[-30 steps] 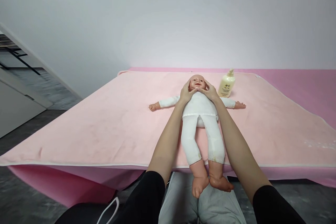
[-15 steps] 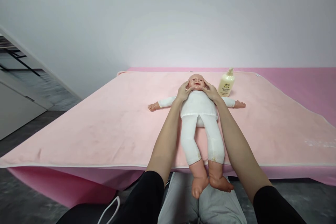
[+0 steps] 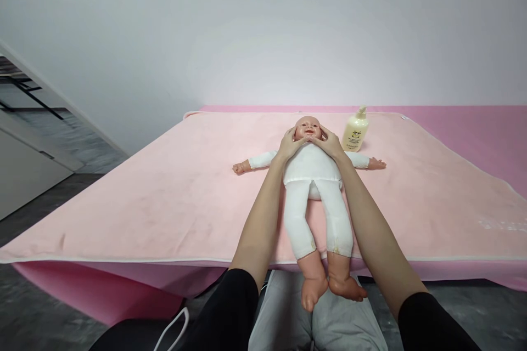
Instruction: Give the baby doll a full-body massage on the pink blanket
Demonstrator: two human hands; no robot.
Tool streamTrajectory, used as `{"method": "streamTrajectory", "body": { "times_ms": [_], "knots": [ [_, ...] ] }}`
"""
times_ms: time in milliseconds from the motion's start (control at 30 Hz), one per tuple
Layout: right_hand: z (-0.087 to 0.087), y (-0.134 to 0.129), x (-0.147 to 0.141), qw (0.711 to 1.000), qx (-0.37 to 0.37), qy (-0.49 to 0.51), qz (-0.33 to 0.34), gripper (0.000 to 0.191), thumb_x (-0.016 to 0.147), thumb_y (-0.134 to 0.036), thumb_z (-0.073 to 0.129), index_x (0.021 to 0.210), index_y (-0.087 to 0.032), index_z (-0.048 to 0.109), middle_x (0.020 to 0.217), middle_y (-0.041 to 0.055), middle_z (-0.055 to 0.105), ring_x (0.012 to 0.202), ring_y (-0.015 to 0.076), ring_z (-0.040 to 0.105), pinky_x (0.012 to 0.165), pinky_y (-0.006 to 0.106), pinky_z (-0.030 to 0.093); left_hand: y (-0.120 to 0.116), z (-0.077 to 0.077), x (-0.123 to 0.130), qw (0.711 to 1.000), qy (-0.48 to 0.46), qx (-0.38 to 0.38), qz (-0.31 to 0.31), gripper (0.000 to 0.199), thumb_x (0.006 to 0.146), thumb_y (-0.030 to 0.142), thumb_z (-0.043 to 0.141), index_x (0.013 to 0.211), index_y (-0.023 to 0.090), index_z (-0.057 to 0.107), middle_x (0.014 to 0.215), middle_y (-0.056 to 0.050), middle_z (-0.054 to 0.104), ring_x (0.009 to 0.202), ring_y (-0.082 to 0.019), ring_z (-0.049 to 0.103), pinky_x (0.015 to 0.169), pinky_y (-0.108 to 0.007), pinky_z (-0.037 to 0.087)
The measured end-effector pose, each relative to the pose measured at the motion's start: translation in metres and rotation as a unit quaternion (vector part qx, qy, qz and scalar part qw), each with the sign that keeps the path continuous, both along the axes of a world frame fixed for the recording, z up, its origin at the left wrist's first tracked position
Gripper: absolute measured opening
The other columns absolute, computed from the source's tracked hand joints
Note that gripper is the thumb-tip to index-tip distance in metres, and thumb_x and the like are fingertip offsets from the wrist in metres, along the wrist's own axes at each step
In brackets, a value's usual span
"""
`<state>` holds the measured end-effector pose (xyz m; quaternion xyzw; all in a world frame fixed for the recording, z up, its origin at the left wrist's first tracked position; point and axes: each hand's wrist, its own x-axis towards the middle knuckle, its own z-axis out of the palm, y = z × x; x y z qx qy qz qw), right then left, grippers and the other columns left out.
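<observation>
A baby doll (image 3: 313, 164) with a white cloth body lies on its back, arms spread sideways, its feet hanging past the front edge of the table. My left hand (image 3: 290, 145) cups the left side of the doll's head, the thumb along the jaw. Opposite it, my right hand (image 3: 329, 143) curves round the other side of the head. Both thumbs lie at the chin, their tips close together. The fingers reach up beside the cheeks, partly hidden by the head. Just beyond my right hand stands a pale yellow pump bottle (image 3: 355, 130).
A pink towel (image 3: 177, 192) covers most of the table, over a darker pink cover (image 3: 473, 137). A white wall (image 3: 263, 49) rises behind the table. Below the front edge are my legs (image 3: 284, 318) in grey trousers, and a white cable (image 3: 180, 321) at lower left.
My thumbs have slid down from beside the doll's mouth to its chin and come closer together. The doll has barely shifted, and the bottle stays put.
</observation>
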<state>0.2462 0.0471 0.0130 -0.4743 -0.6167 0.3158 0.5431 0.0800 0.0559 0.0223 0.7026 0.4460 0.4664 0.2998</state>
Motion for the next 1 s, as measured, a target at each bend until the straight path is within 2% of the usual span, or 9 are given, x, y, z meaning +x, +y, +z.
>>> {"method": "streamTrajectory", "body": {
  "times_ms": [67, 167, 300, 500, 633, 700, 800, 900, 1000],
  "knots": [
    [-0.001, 0.001, -0.001, 1.000, 0.000, -0.009, -0.014, 0.084, 0.055, -0.046, 0.075, 0.129, -0.017, 0.047, 0.131, 0.0078, 0.049, 0.122, 0.0256, 0.045, 0.106, 0.041, 0.033, 0.000, -0.002, 0.002, 0.999, 0.010, 0.008, 0.036, 0.068, 0.065, 0.047, 0.069, 0.122, 0.014, 0.052, 0.127, -0.012, 0.052, 0.120, -0.028, 0.045, 0.100, -0.036, 0.036],
    [-0.002, 0.003, 0.000, 0.999, -0.006, -0.019, -0.030, 0.086, 0.054, -0.046, 0.075, 0.129, -0.015, 0.047, 0.132, 0.0092, 0.048, 0.120, 0.0261, 0.046, 0.104, 0.041, 0.035, 0.003, -0.005, 0.003, 0.999, 0.019, 0.021, 0.045, 0.063, 0.066, 0.045, 0.068, 0.119, 0.014, 0.054, 0.124, -0.011, 0.055, 0.119, -0.028, 0.046, 0.100, -0.036, 0.036],
    [-0.001, 0.002, 0.002, 1.000, 0.000, -0.004, 0.000, 0.086, 0.058, -0.047, 0.072, 0.130, -0.010, 0.044, 0.134, 0.0109, 0.046, 0.121, 0.0251, 0.046, 0.104, 0.037, 0.035, 0.006, -0.008, 0.001, 0.998, 0.037, 0.037, 0.045, 0.059, 0.072, 0.038, 0.065, 0.124, 0.014, 0.051, 0.125, -0.012, 0.054, 0.118, -0.026, 0.047, 0.101, -0.036, 0.036],
    [-0.001, 0.001, 0.007, 0.999, -0.003, -0.023, 0.024, 0.079, 0.067, -0.048, 0.065, 0.132, -0.009, 0.041, 0.138, 0.0119, 0.040, 0.127, 0.0238, 0.040, 0.108, 0.037, 0.029, 0.006, -0.009, -0.005, 0.998, 0.046, 0.048, 0.010, 0.052, 0.082, 0.038, 0.052, 0.128, 0.015, 0.046, 0.129, -0.011, 0.051, 0.120, -0.023, 0.046, 0.104, -0.033, 0.033],
    [-0.004, 0.004, 0.012, 0.999, -0.009, -0.014, 0.044, 0.069, 0.071, -0.046, 0.061, 0.132, -0.019, 0.042, 0.139, 0.0049, 0.041, 0.128, 0.0201, 0.037, 0.109, 0.040, 0.027, 0.009, -0.011, -0.006, 0.998, 0.037, 0.049, -0.005, 0.050, 0.084, 0.038, 0.048, 0.128, 0.015, 0.046, 0.131, -0.011, 0.049, 0.123, -0.022, 0.043, 0.106, -0.033, 0.030],
    [-0.005, 0.004, 0.013, 0.999, -0.009, 0.001, 0.052, 0.066, 0.072, -0.046, 0.061, 0.130, -0.021, 0.044, 0.137, 0.0041, 0.042, 0.128, 0.0197, 0.038, 0.108, 0.040, 0.028, 0.012, -0.013, -0.005, 0.999, 0.007, 0.049, -0.021, 0.047, 0.086, 0.039, 0.045, 0.127, 0.016, 0.048, 0.131, -0.011, 0.050, 0.122, -0.021, 0.044, 0.105, -0.034, 0.031],
    [-0.005, 0.002, 0.009, 0.999, -0.013, 0.026, 0.042, 0.072, 0.067, -0.046, 0.065, 0.130, -0.017, 0.045, 0.136, 0.0080, 0.044, 0.125, 0.0211, 0.041, 0.107, 0.038, 0.032, 0.014, -0.014, -0.004, 0.995, -0.062, 0.011, -0.074, 0.044, 0.088, 0.041, 0.040, 0.123, 0.017, 0.052, 0.126, -0.010, 0.055, 0.115, -0.021, 0.051, 0.100, -0.037, 0.038],
    [-0.005, 0.002, 0.002, 1.000, -0.011, 0.019, -0.003, 0.082, 0.058, -0.046, 0.073, 0.128, -0.014, 0.046, 0.133, 0.0109, 0.047, 0.122, 0.0243, 0.045, 0.104, 0.039, 0.036, 0.014, -0.013, -0.002, 0.993, -0.079, -0.021, -0.083, 0.048, 0.082, 0.042, 0.051, 0.123, 0.018, 0.051, 0.126, -0.010, 0.054, 0.115, -0.023, 0.051, 0.098, -0.036, 0.039],
    [-0.006, 0.004, -0.002, 0.999, -0.001, -0.004, -0.051, 0.086, 0.052, -0.047, 0.077, 0.126, -0.013, 0.049, 0.130, 0.0122, 0.050, 0.121, 0.0274, 0.046, 0.104, 0.041, 0.036, 0.012, -0.013, 0.001, 0.999, -0.050, -0.010, -0.007, 0.065, 0.069, 0.040, 0.067, 0.126, 0.015, 0.048, 0.133, -0.012, 0.047, 0.123, -0.025, 0.043, 0.102, -0.034, 0.035]
  ]
}}
